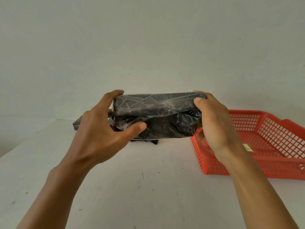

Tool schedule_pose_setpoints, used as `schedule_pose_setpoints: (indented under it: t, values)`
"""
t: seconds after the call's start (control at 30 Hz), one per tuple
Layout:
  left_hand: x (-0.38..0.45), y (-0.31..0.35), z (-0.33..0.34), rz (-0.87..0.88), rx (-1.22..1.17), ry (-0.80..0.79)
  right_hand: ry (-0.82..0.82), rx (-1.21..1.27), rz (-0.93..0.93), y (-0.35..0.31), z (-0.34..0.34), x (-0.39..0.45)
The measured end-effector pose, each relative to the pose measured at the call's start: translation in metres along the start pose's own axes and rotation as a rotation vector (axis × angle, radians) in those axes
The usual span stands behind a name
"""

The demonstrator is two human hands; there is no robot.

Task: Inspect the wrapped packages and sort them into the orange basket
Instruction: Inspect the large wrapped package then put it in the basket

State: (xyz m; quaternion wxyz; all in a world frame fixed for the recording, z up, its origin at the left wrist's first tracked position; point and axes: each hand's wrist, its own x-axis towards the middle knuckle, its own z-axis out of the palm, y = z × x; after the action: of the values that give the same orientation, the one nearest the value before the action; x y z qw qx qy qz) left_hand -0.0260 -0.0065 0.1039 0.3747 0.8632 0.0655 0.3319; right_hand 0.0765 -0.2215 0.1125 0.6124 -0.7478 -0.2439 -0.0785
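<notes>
A black package (pixel 158 113) wrapped in clear crinkled film is held up above the table, its long side level. My left hand (pixel 102 128) grips its left end, thumb across the front. My right hand (pixel 214 123) grips its right end. Behind my left hand a second dark wrapped package (pixel 77 123) lies flat on the table, mostly hidden. A bit of black wrap (pixel 153 141) shows on the table under the held package. The orange basket (pixel 280 169) stands at the right, partly behind my right wrist.
The white table (pixel 140 187) runs from the front edge to a plain wall (pixel 148 47) at the back. A small pale label (pixel 247 147) lies inside the basket. The table's left edge slants away at the far left.
</notes>
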Motion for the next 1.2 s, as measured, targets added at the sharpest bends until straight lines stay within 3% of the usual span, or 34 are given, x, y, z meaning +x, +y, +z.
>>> schedule_pose_setpoints:
  t: [0.37, 0.6, 0.8, 1.2]
  values:
    - [-0.002, 0.004, 0.011, -0.062, 0.03, 0.083, 0.027, -0.018, -0.068, 0.001, 0.002, 0.001]
    - [-0.001, 0.005, 0.012, -0.055, 0.036, 0.009, 0.099, -0.053, -0.086, 0.006, -0.001, 0.004]
    - [0.001, 0.002, 0.011, -0.087, -0.005, -0.005, 0.009, -0.074, -0.026, 0.005, -0.005, 0.004]
    - [0.001, 0.011, 0.011, -0.188, -0.217, 0.039, 0.025, 0.298, 0.163, 0.014, -0.004, 0.009]
